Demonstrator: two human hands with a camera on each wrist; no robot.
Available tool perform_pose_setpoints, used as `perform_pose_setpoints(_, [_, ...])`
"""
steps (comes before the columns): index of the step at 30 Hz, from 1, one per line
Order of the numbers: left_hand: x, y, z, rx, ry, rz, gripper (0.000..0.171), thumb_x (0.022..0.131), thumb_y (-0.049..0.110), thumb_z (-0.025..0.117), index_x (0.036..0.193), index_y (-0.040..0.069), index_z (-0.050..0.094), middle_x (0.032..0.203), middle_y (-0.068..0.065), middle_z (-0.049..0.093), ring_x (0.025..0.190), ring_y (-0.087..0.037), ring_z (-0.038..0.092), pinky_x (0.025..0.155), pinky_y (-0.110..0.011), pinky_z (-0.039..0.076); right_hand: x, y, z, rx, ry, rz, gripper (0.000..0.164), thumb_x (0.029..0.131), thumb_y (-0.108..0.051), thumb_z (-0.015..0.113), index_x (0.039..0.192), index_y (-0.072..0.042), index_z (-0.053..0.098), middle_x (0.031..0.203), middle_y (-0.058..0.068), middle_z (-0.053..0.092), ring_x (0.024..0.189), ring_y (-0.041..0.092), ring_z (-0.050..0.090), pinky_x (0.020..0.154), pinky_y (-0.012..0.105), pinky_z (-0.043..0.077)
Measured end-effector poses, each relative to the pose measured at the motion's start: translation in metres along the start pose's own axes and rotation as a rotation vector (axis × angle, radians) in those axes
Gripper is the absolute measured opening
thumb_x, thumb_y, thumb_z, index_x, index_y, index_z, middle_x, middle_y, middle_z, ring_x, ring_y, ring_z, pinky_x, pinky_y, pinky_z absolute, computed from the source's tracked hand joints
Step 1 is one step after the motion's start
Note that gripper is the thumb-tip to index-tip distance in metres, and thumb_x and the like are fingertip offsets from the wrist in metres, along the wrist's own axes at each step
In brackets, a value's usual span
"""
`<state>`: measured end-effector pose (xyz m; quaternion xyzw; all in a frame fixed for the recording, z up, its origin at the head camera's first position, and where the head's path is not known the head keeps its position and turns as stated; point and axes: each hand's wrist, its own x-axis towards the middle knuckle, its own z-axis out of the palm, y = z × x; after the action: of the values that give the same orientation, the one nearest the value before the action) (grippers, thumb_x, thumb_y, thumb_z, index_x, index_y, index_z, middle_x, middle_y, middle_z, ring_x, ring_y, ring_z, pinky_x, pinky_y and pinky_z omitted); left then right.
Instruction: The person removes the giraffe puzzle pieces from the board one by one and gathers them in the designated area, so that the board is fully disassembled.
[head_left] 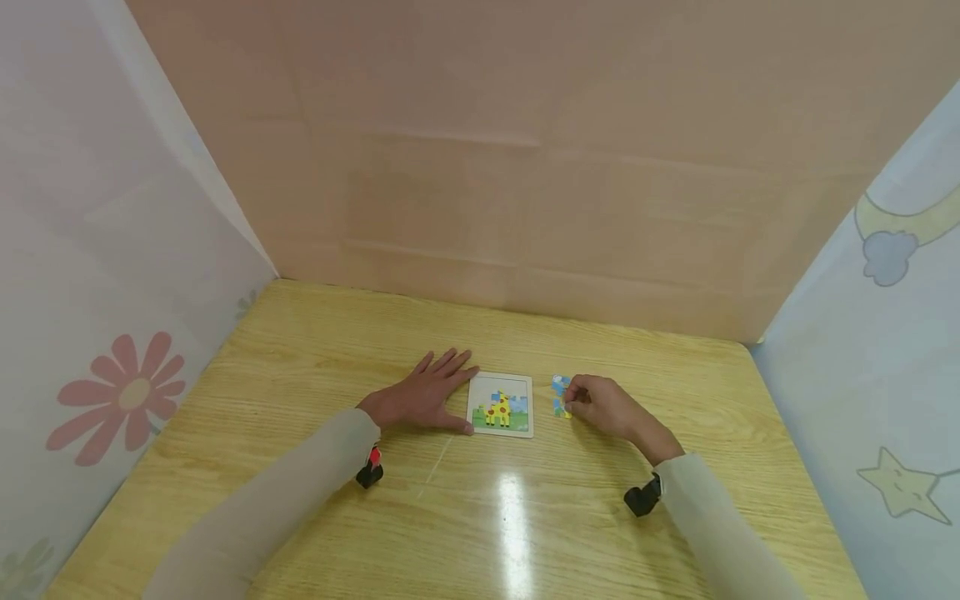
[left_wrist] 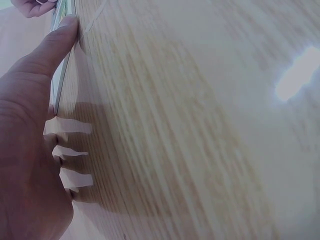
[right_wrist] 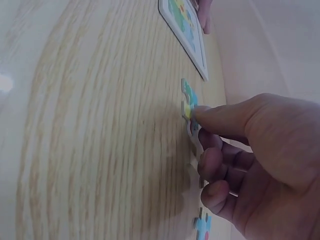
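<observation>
A square puzzle tray (head_left: pixel 530 407) with a pale rim lies on the table, partly filled with pieces that show a yellow giraffe on green and blue. My left hand (head_left: pixel 427 398) rests at its left side with fingers spread; the thumb (left_wrist: pixel 62 37) touches the lower left corner and a fingertip reaches the upper left one. To the right of the tray, my right hand (head_left: pixel 606 406) pinches a blue, green and yellow puzzle piece (right_wrist: pixel 187 92) between thumb and curled fingers, low over the table. The fingers hide part of this piece.
Another puzzle piece (right_wrist: pixel 202 228), blue with some red, lies on the table beyond the right fingers. A brown panel (head_left: pixel 480 208) rises at the table's back. Patterned pale cloths (head_left: pixel 97 217) hang along both sides. Light glares on the wood in front of the tray.
</observation>
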<state>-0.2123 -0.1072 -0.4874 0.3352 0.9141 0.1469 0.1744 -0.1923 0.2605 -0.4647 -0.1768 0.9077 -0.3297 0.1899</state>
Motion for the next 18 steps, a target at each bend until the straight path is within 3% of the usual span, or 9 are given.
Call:
perform_pose_setpoints(9, [-0.003,0.006,-0.005,-0.027,0.015,0.015,0.106,0.093,0.069,0.07,0.172,0.014,0.023,0.182,-0.013,0.005,0.17,-0.038,0.002,0.134,-0.068,0.003,0.016,-0.012,0.006,-0.043,0.039,-0.045,0.005,0.105,-0.012,0.066,0.107,-0.009,0.07,0.098,0.004,0.071,0.082,0.015,0.058,0.071,0.025,0.048])
perform_pose_setpoints(18, [-0.001,0.007,-0.005,-0.008,0.012,0.005,0.106,0.093,0.068,0.07,0.172,0.015,0.024,0.182,-0.012,0.005,0.17,-0.038,0.004,0.134,-0.068,0.004,0.037,-0.034,0.023,-0.049,-0.016,-0.071,0.013,0.104,-0.016,0.069,0.115,-0.009,0.072,0.106,0.003,0.072,0.092,0.015,0.061,0.083,0.033,0.052])
